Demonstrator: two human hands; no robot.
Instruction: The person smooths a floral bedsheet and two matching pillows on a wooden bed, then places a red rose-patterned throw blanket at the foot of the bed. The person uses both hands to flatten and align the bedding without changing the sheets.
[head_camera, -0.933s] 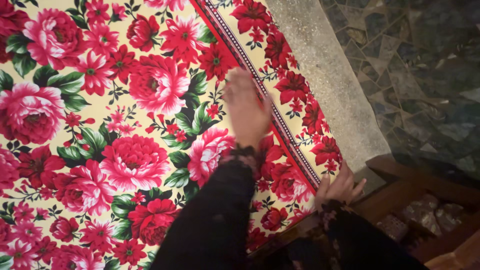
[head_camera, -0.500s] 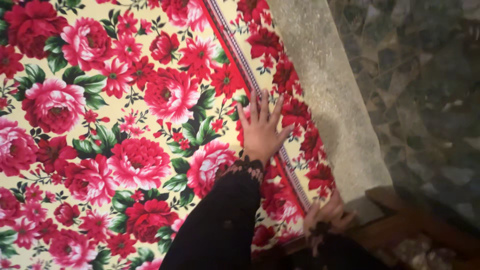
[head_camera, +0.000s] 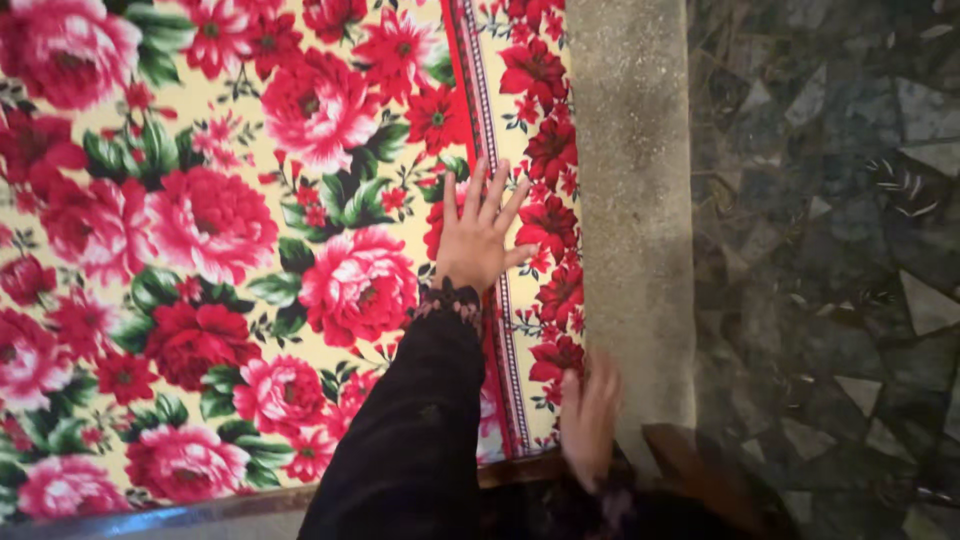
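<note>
Dark stone-chip floor (head_camera: 830, 250) beside a cream cloth printed with red and pink roses (head_camera: 230, 220). Left hand (head_camera: 480, 235), now shifted nearer the red border, flat, fingers spread. Right hand (head_camera: 590, 415) blurred at cloth's edge; finger state unclear.

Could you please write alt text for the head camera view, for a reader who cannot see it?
A left hand in a black sleeve lies flat, fingers spread, on a cream cloth printed with red and pink flowers, near its striped red border. The right hand, blurred, is at the cloth's edge beside a grey stone ledge, with dark mosaic floor to the right.
</note>
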